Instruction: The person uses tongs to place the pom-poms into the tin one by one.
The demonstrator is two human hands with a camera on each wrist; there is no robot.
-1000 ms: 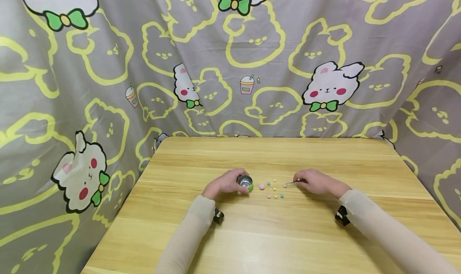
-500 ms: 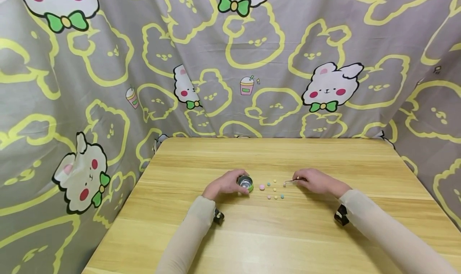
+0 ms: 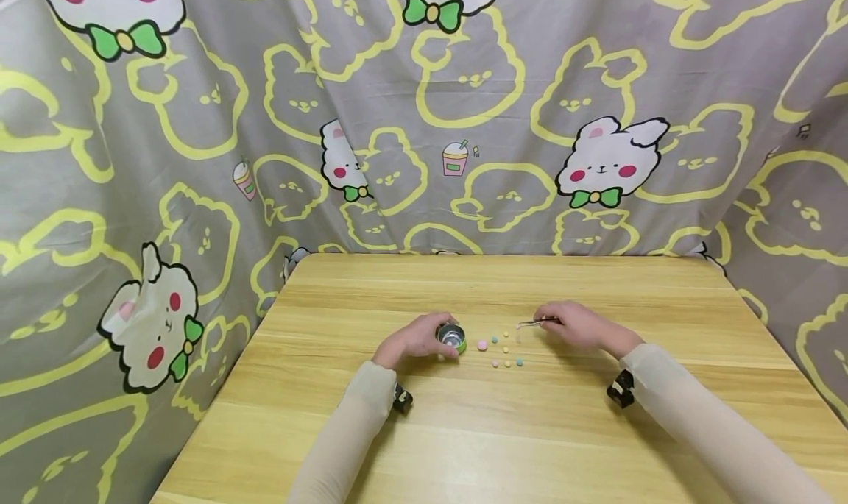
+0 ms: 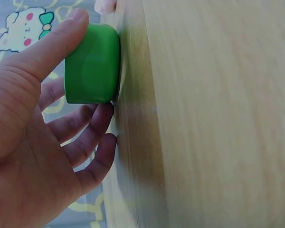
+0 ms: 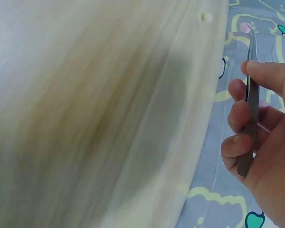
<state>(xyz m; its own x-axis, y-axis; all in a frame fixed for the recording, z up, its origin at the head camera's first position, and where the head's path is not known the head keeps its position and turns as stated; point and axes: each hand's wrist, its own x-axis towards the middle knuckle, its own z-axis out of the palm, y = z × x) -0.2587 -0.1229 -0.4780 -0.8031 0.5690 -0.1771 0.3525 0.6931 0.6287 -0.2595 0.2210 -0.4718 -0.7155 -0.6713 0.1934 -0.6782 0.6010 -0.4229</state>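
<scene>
My left hand (image 3: 420, 333) grips a small round green tin (image 4: 91, 64) standing on the table, thumb on one side and fingers on the other. Its silvery inside (image 3: 452, 335) shows in the head view. In my right hand (image 3: 578, 325) is a pair of metal tweezers (image 5: 251, 104), pinched between thumb and fingers. At their bent tip sits a little pink bead (image 5: 245, 27), held above the table. Between the hands lie several small beads: a larger pink one (image 3: 482, 346), a yellow one (image 3: 506, 350) and a teal one (image 3: 520, 363) among them.
The wooden table (image 3: 464, 430) reaches back to a grey cartoon-print curtain (image 3: 397, 84), which also hangs along the left and right sides. A pale yellow bead (image 5: 207, 17) shows near the top of the right wrist view.
The right hand has raised the tweezers, with the pink bead at their tip, off the table and slightly to the left. The left hand and tin stay put.
</scene>
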